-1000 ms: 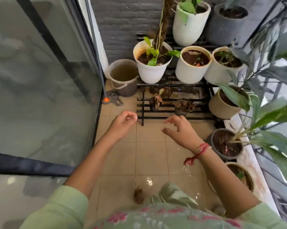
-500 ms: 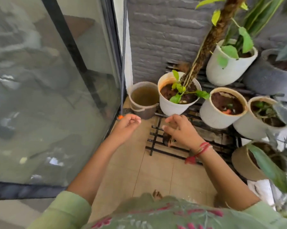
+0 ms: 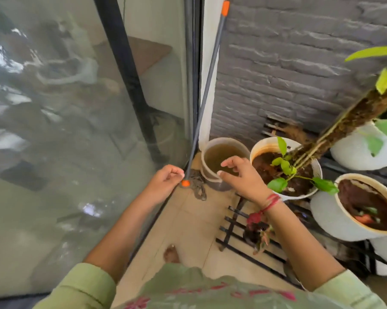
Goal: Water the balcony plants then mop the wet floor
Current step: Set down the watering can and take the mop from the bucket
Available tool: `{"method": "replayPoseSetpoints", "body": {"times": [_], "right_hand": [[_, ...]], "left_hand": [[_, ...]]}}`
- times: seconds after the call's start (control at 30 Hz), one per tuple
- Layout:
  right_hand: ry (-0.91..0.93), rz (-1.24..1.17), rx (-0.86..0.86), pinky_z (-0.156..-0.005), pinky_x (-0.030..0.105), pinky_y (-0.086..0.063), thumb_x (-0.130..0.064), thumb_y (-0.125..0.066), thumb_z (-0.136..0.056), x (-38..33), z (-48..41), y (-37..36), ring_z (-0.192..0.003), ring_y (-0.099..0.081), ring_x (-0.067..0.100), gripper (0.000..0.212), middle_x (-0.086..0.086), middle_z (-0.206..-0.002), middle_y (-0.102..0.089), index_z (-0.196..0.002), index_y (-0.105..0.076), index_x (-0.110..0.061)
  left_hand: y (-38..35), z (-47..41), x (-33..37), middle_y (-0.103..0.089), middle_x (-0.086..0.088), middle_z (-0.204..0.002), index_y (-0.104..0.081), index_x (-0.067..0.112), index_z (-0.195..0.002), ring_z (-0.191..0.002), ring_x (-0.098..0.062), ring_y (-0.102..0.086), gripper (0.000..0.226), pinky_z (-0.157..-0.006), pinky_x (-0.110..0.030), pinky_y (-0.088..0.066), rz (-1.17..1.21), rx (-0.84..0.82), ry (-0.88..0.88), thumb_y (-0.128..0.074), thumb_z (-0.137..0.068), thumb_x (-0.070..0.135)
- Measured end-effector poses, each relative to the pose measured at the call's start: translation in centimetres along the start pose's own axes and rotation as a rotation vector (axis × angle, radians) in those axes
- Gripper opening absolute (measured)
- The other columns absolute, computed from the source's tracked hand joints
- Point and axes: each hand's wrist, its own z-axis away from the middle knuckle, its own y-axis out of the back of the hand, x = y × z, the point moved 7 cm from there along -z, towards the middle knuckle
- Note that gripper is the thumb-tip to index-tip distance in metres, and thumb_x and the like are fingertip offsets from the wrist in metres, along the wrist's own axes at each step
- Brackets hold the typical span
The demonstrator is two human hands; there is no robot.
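The glass door (image 3: 76, 130) fills your left side, and the grey brick wall (image 3: 299, 63) closes the far end of the balcony. The tiled floor (image 3: 194, 230) runs between the door track and the black metal rack (image 3: 239, 233) on your right.

On that rack, the white pots sit in a row: the nearest white pot (image 3: 335, 219) holds dark, wet-looking soil, and the next white pot (image 3: 286, 166) carries a leafy plant tied to a mossy pole (image 3: 352, 117). Just left of it, in the corner, stands the bucket (image 3: 223, 161), filled with murky water.

The mop (image 3: 207, 90) leans upright in the corner, its grey handle resting against the white door frame, its stringy head (image 3: 197, 186) lying on the floor just beside the bucket.

Your right hand (image 3: 243, 177) hovers over the bucket's near rim, fingers spread and curved, holding nothing. Your left hand (image 3: 165, 181) is loosely curled, fingers narrow, right next to the orange collar (image 3: 185, 183) at the handle's base; you cannot tell whether it touches.
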Motion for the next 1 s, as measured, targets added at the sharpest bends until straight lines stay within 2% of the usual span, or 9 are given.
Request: {"method": "replayPoseSetpoints", "body": {"times": [0.1, 0.3, 0.37, 0.47, 0.6, 0.7, 0.83, 0.9, 1.0], "right_hand": [[-0.029, -0.041, 0.031, -0.097, 0.033, -0.042, -0.03, -0.067, -0.083, -1.5, -4.9, -0.7, -0.102, -0.05, 0.015, 0.028, 0.005, -0.111, -0.053, -0.107, -0.061, -0.019], [-0.073, -0.146, 0.14, -0.096, 0.035, -0.044, -0.029, -0.067, -0.083, -3.2, -12.8, -0.8, -0.103, -0.053, 0.017, 0.02, 0.007, -0.111, -0.057, -0.1, -0.057, -0.027], [-0.108, -0.161, 0.177, -0.093, 0.031, -0.043, -0.028, -0.067, -0.083, -3.3, -14.1, -0.5, -0.101, -0.052, 0.016, 0.019, 0.007, -0.11, -0.057, -0.098, -0.057, -0.027], [-0.123, -0.142, 0.159, -0.086, 0.023, -0.039, -0.027, -0.067, -0.084, -3.4, -16.4, -0.4, -0.096, -0.049, 0.013, 0.018, 0.003, -0.107, -0.053, -0.099, -0.056, -0.026], [-0.118, -0.157, 0.162, -0.071, 0.018, -0.036, -0.025, -0.067, -0.084, -3.4, -22.1, 0.6, -0.084, -0.049, 0.013, 0.017, 0.002, -0.094, -0.053, -0.098, -0.058, -0.02], [-0.124, -0.272, 0.15, -0.075, 0.026, -0.042, -0.023, -0.066, -0.085, -3.8, -26.8, 1.3, -0.079, -0.051, 0.014, 0.025, -0.002, -0.085, -0.051, -0.107, -0.057, -0.014], [-0.106, -0.338, 0.205, -0.071, 0.024, -0.041, -0.022, -0.063, -0.087, -4.6, -32.6, 3.6, -0.071, -0.051, 0.006, 0.025, -0.008, -0.077, -0.049, -0.109, -0.052, -0.016], [-0.107, -0.383, 0.216, -0.071, 0.024, -0.04, -0.023, -0.063, -0.088, -4.3, -35.3, 4.4, -0.071, -0.049, 0.003, 0.028, -0.006, -0.078, -0.049, -0.112, -0.05, -0.015], [-0.17, -0.449, 0.207, -0.067, 0.021, -0.04, -0.025, -0.063, -0.088, -3.1, -40.2, 5.3, -0.077, -0.05, 0.009, 0.041, -0.001, -0.088, -0.05, -0.123, -0.045, -0.013]], "left_hand": [[2.7, -4.9, 1.0, -0.057, 0.003, -0.081, -0.054, 0.024, -0.083, -0.073, -0.003, -0.052, 0.022, -0.064, -0.011, -0.038, -0.037, -0.027, -0.01, -0.053, -0.094, 0.005], [6.0, -14.7, 3.8, -0.06, 0.009, -0.086, -0.057, 0.033, -0.083, -0.086, -0.011, -0.057, 0.013, -0.094, -0.034, -0.044, -0.159, -0.1, -0.075, -0.062, -0.089, 0.022], [6.1, -17.0, 5.3, -0.059, 0.01, -0.09, -0.057, 0.032, -0.085, -0.091, -0.011, -0.057, 0.013, -0.093, -0.031, -0.044, -0.205, -0.146, -0.086, -0.059, -0.092, 0.021], [6.3, -19.8, 7.5, -0.057, 0.007, -0.096, -0.058, 0.023, -0.1, -0.096, -0.009, -0.055, 0.007, -0.083, -0.02, -0.039, -0.185, -0.162, -0.105, -0.055, -0.094, 0.024], [7.0, -23.6, 9.4, -0.055, 0.004, -0.102, -0.055, 0.017, -0.116, -0.095, -0.01, -0.053, 0.023, -0.087, -0.023, -0.039, -0.155, -0.128, -0.096, -0.055, -0.095, 0.025], [7.8, -26.6, 10.6, -0.056, 0.0, -0.109, -0.052, 0.019, -0.119, -0.094, -0.012, -0.053, 0.026, -0.089, -0.03, -0.043, -0.123, -0.068, -0.092, -0.056, -0.094, 0.026], [8.3, -31.0, 12.4, -0.053, -0.008, -0.123, -0.049, 0.013, -0.124, -0.112, -0.019, -0.053, 0.034, -0.091, -0.023, -0.039, -0.109, -0.006, -0.079, -0.058, -0.093, 0.023], [8.2, -33.0, 13.3, -0.048, -0.008, -0.133, -0.046, 0.014, -0.128, -0.122, -0.018, -0.048, 0.039, -0.096, -0.024, -0.036, -0.128, 0.01, -0.061, -0.057, -0.093, 0.026], [8.0, -36.1, 15.2, -0.04, -0.008, -0.144, -0.041, 0.016, -0.136, -0.134, -0.017, -0.037, 0.045, -0.101, -0.024, -0.029, -0.156, 0.022, -0.055, -0.055, -0.094, 0.029]]}}
